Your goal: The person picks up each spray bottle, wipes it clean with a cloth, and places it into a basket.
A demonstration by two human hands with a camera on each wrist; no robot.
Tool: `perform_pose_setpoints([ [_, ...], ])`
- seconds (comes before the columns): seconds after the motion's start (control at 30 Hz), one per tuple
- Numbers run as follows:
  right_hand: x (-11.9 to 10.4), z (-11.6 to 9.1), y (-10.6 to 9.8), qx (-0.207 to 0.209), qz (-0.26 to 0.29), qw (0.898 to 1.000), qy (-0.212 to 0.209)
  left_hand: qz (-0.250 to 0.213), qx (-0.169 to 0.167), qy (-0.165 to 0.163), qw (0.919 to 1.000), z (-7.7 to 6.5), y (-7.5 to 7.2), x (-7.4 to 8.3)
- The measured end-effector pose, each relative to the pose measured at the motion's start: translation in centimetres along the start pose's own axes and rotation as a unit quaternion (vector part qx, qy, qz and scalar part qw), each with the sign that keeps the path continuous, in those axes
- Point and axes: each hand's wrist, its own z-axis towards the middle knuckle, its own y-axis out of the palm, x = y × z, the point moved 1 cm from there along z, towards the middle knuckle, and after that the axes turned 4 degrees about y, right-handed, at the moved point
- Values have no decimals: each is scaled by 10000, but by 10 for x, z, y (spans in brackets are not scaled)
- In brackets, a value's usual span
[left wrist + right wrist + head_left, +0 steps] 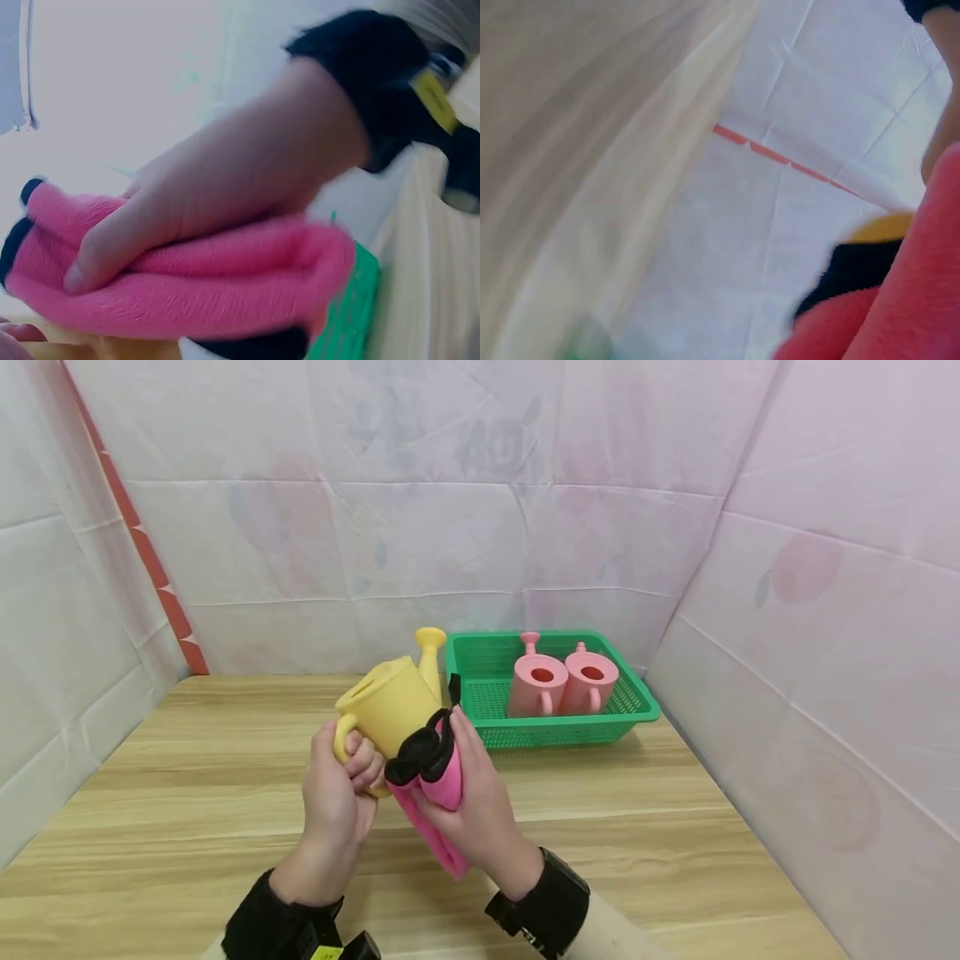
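My left hand (333, 797) grips the handle of a yellow watering can (393, 706) above the table. The can is tilted, with its spout up at the far right side. My right hand (480, 810) holds a folded pink cloth with black trim (446, 783) against the can's lower body. In the left wrist view the thumb of the right hand (225, 180) lies over the folded pink cloth (225, 307). The right wrist view catches the cloth (915, 300) at its right edge, with a blurred bit of yellow behind it.
A green plastic basket (558, 735) stands on the wooden table (202, 793) at the back right. Inside it, side by side, are two pink watering cans, a left one (527, 696) and a right one (580, 697). White printed sheets (420, 543) hang around the table.
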Motion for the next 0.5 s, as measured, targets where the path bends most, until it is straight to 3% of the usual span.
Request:
perform_pose_setpoints([
  [0.07, -4, -1, 2, 121, 1006, 9947, 195, -596, -58, -2, 9982, 1, 3, 2],
  [0.1, -6, -2, 3, 103, 1629, 9863, 233, -891, -62, -42, 9960, 1, 4, 3],
  [0.17, -10, -4, 8, 49, 2664, 9634, 294, -1384, -28, -93, 9903, 1, 9, 2],
  [0.23, -15, -7, 14, -80, 3359, 9414, 294, -1647, 60, -83, 9863, 1, 13, 0],
  [0.27, -16, -9, 16, -140, 3592, 9326, 306, -1724, 86, -85, 9850, 1, 15, -1],
  [0.4, -15, -12, 21, 110, 3737, 9218, 1026, -1497, -8, 87, 9887, -1, 17, -7],
  [0.5, -13, -8, 17, 425, 4159, 8893, 1854, -1005, -59, 247, 9946, -4, 15, -10],
])
